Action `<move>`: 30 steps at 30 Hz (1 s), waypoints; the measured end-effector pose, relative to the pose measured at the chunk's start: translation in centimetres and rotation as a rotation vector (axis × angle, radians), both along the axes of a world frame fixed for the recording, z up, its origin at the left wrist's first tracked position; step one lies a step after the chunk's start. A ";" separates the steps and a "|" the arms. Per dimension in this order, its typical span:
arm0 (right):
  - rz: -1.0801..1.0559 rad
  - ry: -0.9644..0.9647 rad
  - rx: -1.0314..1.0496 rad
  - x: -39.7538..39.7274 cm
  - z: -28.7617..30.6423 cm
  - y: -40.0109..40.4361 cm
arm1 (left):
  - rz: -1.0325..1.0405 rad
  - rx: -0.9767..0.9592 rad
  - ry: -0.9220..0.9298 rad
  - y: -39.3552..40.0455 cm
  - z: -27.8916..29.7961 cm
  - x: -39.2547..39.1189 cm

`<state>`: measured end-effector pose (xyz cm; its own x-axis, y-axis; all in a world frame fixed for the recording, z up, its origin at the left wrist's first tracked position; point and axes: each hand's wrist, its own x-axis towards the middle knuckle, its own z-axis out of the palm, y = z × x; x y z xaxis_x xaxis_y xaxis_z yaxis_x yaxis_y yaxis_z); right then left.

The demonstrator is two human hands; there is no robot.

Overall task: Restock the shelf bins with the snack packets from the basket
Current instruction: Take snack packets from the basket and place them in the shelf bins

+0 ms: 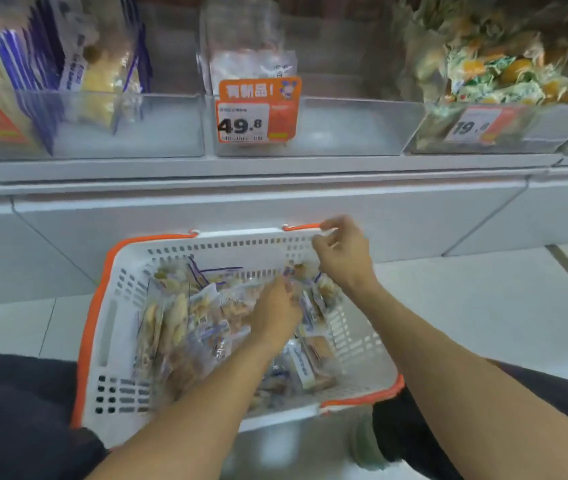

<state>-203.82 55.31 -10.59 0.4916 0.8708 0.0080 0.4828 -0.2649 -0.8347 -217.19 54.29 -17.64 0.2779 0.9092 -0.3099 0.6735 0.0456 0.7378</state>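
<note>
Bare left hand (277, 315) reaches down into the packet pile, fingers curled among the wrappers at roughly 1 o'clock from basket centre; whether it has one pinched I cannot tell, blur hides the fingertips. Bare right hand (343, 252) sits at the far right corner, about 1 o'clock on the rim, thumb and fingers curled close at the orange handle; probably steadying the basket, but an actual grip is not clear. White perforated plastic basket with orange rim (109, 327) stands on the pale floor between the knees. Clear-wrapped snack packets with purple print (185, 317) lie jumbled inside, biscuit-coloured contents showing. At 12 o'clock above, the clear plastic shelf bin with the orange 49.8 price tag (345, 126) looks nearly empty, the likely destination.
</note>
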 end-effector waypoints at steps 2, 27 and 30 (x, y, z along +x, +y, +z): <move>0.148 -0.099 -0.321 -0.3 -5.0 -3.2 | -0.129 -0.141 0.224 -3.5 -3.5 -0.5; 0.438 0.551 -1.098 -0.5 -10.1 -8.2 | -0.253 -0.326 0.377 -0.4 -3.9 -3.2; 0.346 0.614 -0.959 -1.7 -9.8 -7.4 | -0.067 -0.484 0.036 0.8 -2.7 -5.4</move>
<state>-205.50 47.95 -20.36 -0.0771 0.4799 -0.8739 0.2401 -0.8418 -0.4835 -222.62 55.09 -20.35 0.3119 0.6392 -0.7030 0.7116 0.3331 0.6186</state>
